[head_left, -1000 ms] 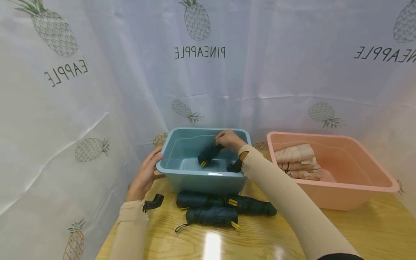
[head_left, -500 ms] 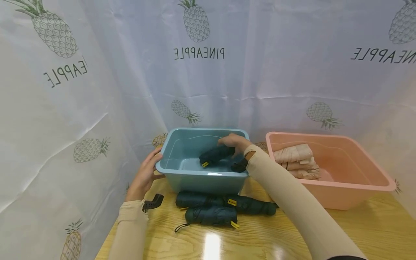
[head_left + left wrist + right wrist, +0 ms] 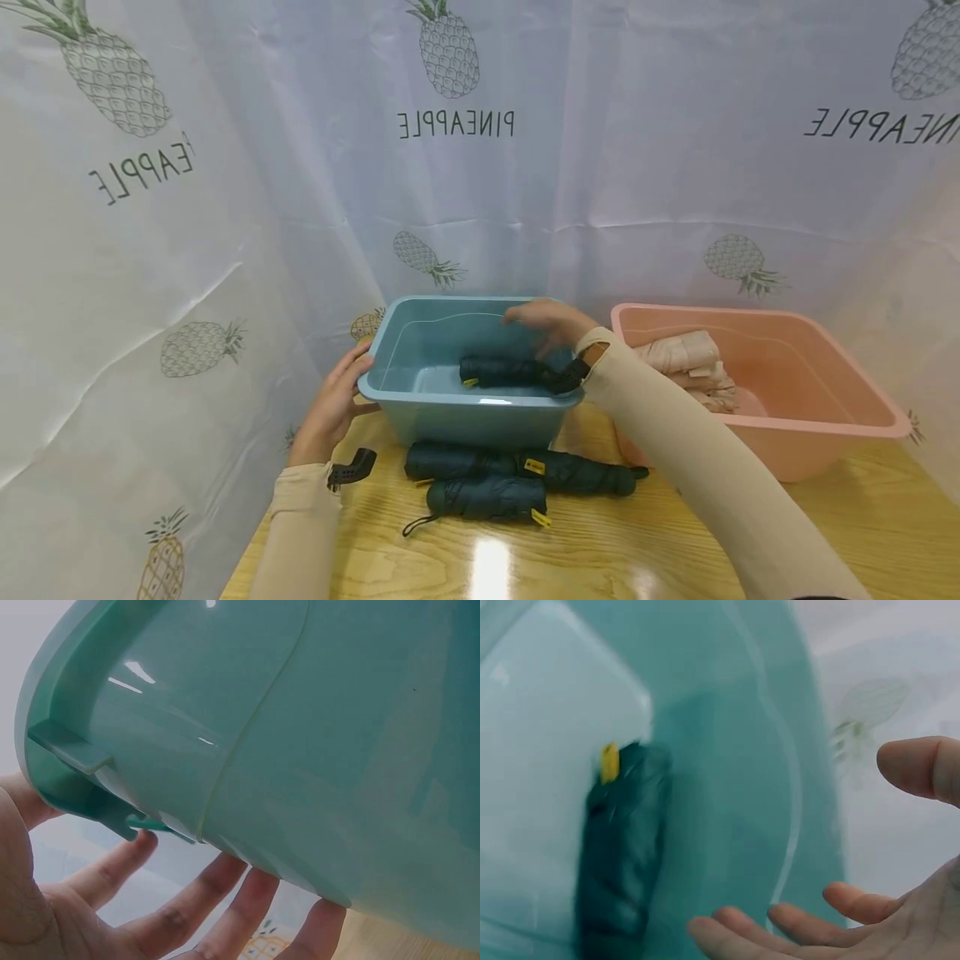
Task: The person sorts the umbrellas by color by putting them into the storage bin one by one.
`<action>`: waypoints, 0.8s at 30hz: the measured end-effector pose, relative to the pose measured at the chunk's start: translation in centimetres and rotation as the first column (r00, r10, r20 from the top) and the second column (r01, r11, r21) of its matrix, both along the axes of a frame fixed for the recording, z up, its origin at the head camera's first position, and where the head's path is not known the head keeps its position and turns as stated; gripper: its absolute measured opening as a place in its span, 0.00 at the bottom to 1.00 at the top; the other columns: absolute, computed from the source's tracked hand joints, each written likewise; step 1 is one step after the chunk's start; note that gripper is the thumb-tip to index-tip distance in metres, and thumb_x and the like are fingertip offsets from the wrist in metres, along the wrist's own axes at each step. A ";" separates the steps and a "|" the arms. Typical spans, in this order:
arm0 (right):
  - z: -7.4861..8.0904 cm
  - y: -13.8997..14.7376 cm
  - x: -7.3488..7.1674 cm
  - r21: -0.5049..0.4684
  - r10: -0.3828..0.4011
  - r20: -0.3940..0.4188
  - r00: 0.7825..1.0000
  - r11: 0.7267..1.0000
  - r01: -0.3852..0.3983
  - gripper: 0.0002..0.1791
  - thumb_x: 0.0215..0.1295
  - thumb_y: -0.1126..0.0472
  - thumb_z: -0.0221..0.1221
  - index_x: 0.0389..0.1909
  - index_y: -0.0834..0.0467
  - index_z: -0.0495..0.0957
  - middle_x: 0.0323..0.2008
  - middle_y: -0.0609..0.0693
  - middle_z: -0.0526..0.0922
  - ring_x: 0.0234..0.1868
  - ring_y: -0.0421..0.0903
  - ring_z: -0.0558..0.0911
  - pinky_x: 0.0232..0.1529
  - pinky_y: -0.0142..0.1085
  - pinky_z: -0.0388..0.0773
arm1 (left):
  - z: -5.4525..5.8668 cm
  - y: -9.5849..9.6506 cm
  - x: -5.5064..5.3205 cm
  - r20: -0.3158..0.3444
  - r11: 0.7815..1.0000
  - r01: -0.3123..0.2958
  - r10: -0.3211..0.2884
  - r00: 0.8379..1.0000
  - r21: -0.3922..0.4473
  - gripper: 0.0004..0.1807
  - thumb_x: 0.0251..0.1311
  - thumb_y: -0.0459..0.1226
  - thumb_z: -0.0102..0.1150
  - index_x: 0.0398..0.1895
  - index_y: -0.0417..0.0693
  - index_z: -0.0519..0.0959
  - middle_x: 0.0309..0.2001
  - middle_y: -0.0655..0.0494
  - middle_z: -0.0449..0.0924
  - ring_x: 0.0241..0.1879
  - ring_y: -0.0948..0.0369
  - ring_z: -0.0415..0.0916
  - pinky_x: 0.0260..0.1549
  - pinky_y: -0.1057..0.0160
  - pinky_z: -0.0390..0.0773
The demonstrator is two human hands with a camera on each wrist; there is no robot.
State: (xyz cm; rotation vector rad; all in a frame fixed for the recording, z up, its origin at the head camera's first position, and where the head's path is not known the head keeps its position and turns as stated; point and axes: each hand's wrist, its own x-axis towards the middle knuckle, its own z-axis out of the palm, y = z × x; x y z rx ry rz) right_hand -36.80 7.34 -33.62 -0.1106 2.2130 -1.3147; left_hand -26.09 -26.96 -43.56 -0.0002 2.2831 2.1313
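Observation:
My left hand (image 3: 341, 396) holds the left side of a blue plastic bin (image 3: 480, 400), its thumb at the rim and spread fingertips (image 3: 259, 889) against the outer wall. Over the bin's right part hovers my right hand (image 3: 551, 323), thumb and fingers apart and nothing between them. Below it a dark green folded umbrella (image 3: 495, 371) with a yellow tag lies along the bin's floor; it looks blurred in the right wrist view. In front of the bin, more folded dark umbrellas lie on the table, one (image 3: 487, 497) with a wrist loop nearest me.
A pink bin (image 3: 795, 433) stands to the right with several beige folded umbrellas (image 3: 682, 354) at its left end. The wooden table (image 3: 420, 562) reaches toward me. A pineapple-print curtain (image 3: 495, 200) hangs close behind the bins and along the left.
My right hand has let go of the dark umbrella and lifted off to the right. The umbrella has turned from slanting to lying flat, parallel to the bin's front. My left hand stays put.

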 end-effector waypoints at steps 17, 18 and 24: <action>2.7 6.6 8.2 -0.229 0.076 -0.418 0.905 0.955 -0.186 0.21 0.80 0.57 0.52 0.66 0.64 0.66 0.64 0.62 0.71 0.64 0.60 0.76 0.67 0.53 0.75 | 0.0 -0.7 -0.6 -0.045 0.998 0.059 -0.059 0.997 -0.014 0.34 0.77 0.58 0.43 0.82 0.67 0.53 0.77 0.43 0.55 0.72 0.38 0.62 0.59 0.30 0.73; 2.4 7.3 8.8 -0.229 0.071 -0.441 0.895 0.955 -0.188 0.21 0.80 0.57 0.52 0.65 0.65 0.67 0.62 0.62 0.72 0.63 0.58 0.77 0.66 0.51 0.76 | 0.0 -0.7 -0.6 -0.048 0.998 0.060 -0.061 0.997 -0.011 0.34 0.77 0.58 0.44 0.82 0.67 0.53 0.77 0.43 0.55 0.71 0.40 0.63 0.59 0.30 0.73; -0.2 11.3 12.5 -0.276 -0.004 -0.503 0.864 0.948 -0.156 0.17 0.80 0.59 0.52 0.60 0.67 0.70 0.53 0.56 0.80 0.52 0.46 0.85 0.55 0.36 0.83 | -0.4 -1.0 -0.9 -0.059 0.997 0.078 -0.078 0.995 -0.001 0.33 0.78 0.55 0.46 0.82 0.67 0.54 0.77 0.43 0.56 0.63 0.56 0.74 0.59 0.30 0.74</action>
